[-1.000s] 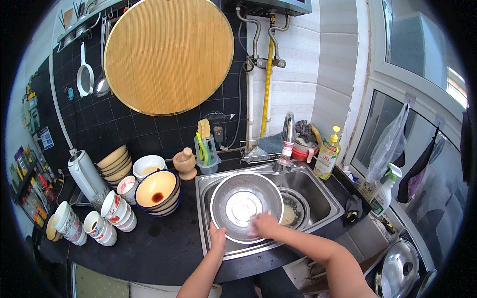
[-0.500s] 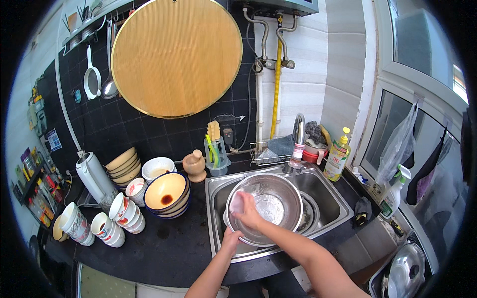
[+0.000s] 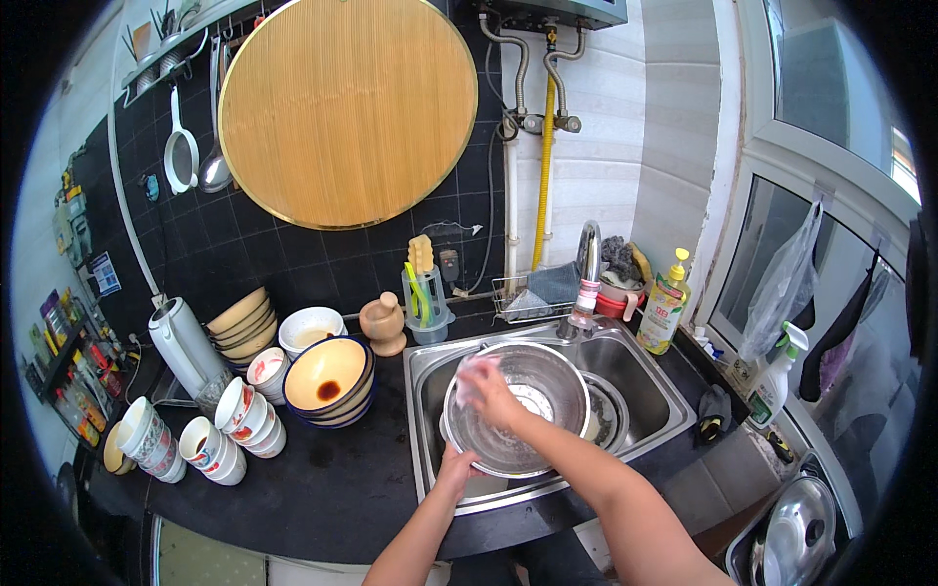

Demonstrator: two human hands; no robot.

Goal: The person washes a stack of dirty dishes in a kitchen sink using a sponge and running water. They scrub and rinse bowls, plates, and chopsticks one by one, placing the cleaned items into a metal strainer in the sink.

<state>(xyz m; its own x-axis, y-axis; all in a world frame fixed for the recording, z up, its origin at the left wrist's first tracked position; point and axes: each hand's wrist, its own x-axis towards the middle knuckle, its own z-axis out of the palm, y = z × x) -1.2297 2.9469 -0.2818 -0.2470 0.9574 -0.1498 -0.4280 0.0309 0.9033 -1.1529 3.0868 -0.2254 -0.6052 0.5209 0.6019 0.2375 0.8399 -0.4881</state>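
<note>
A wide stainless steel basin (image 3: pixel 547 410) rests over the left bowl of the sink (image 3: pixel 645 376), partly across its divider. My left hand (image 3: pixel 457 471) grips the basin's near left rim, with the fingers closed on it. Inside the basin, against the far left wall, my right hand (image 3: pixel 491 398) presses a pale pink and white cloth (image 3: pixel 473 375). Motion blurs this hand and the cloth, and its fingertips are hidden. Another round metal vessel (image 3: pixel 608 410) sits in the right sink bowl, partly hidden behind the basin. The faucet (image 3: pixel 587 269) stands behind the sink.
Stacked cream bowls (image 3: pixel 329 376) and several patterned cups (image 3: pixel 244 415) stand on the dark counter to the left. A wooden mortar (image 3: pixel 383 327) and a utensil holder (image 3: pixel 428 308) are behind them. A yellow dish soap bottle (image 3: pixel 662 308) and a spray bottle (image 3: pixel 777 381) stand to the right.
My right hand and the cloth have moved a little farther up along the basin's left wall. The basin has shifted slightly left, with my left hand still on its rim.
</note>
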